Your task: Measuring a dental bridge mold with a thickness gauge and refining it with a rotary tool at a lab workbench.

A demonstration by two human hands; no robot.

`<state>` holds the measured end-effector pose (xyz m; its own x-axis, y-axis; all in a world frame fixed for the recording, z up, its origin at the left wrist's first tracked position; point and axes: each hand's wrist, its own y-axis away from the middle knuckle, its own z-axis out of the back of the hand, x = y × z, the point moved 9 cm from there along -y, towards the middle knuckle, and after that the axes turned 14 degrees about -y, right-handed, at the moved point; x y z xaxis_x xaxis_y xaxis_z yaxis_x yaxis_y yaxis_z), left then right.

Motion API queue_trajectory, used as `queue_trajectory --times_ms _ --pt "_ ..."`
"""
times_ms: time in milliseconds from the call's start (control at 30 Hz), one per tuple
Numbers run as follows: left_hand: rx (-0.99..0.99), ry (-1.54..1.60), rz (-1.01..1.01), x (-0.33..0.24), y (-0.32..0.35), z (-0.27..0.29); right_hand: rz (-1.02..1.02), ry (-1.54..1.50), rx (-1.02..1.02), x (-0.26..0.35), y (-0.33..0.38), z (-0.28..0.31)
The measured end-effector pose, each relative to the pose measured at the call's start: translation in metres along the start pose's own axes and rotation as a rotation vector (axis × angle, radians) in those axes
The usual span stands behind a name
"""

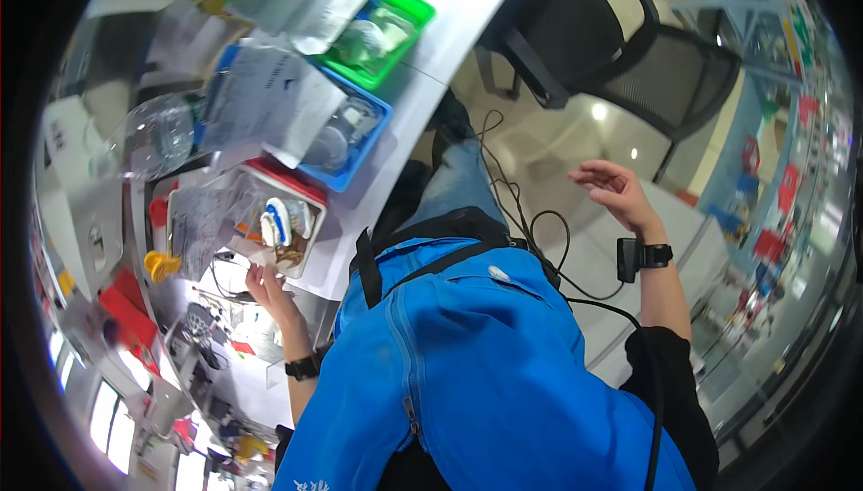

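My left hand (272,297) is at the near corner of a white tray (310,255), its fingers stretched toward the rim. Whether its fingertips touch the tray or the pale paper beside it is hard to make out. Inside that tray lies a white and blue rounded object (276,221) among small brownish items. A handwritten sheet (200,230) covers the tray's left side. My right hand (618,196) hangs in the air on the right, fingers apart and holding nothing. Both wrists wear black bands, the right one with a small black box.
Along the table stand a blue bin (382,122) and a green bin (421,10), partly covered by papers and holding clear plastic items. A yellow clamp (162,265) sits left of the tray. A black chair (670,77) stands at the upper right. Black cables (539,214) hang beside my leg.
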<state>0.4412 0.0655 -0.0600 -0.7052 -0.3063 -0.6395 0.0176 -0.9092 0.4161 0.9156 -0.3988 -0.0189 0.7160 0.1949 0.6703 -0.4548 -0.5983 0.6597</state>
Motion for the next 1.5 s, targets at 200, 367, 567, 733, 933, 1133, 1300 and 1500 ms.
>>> queue_trajectory --times_ms 200,367,567,733,933,1133,1300,1500 --pt "0.634 -0.361 -0.199 0.027 0.083 -0.039 -0.661 0.164 0.37 -0.133 0.06 -0.077" --pt "1.022 -0.193 -0.054 0.019 0.153 -0.085 -0.467 0.149 0.198 -0.172 0.073 -0.023" --pt "1.083 -0.254 -0.267 -0.049 0.208 -0.167 -0.141 0.786 0.326 -0.179 0.114 0.031" --pt "1.244 -0.47 -0.987 -0.148 0.314 -0.282 -0.381 0.998 0.305 -0.182 0.155 0.078" --pt "1.86 -0.737 -1.235 -0.118 0.469 -0.364 -0.245 0.859 0.207 -0.134 0.201 0.108" --pt "2.039 -0.88 -1.009 -0.106 0.512 -0.393 -0.203 0.756 0.135 -0.119 0.244 0.126" --pt "1.842 -0.95 -1.112 -0.094 0.518 -0.422 -0.039 0.515 0.015 -0.091 0.263 0.124" --pt "1.344 -1.284 -1.282 -0.086 0.477 -0.455 0.022 0.374 0.005 -0.062 0.3 0.105"
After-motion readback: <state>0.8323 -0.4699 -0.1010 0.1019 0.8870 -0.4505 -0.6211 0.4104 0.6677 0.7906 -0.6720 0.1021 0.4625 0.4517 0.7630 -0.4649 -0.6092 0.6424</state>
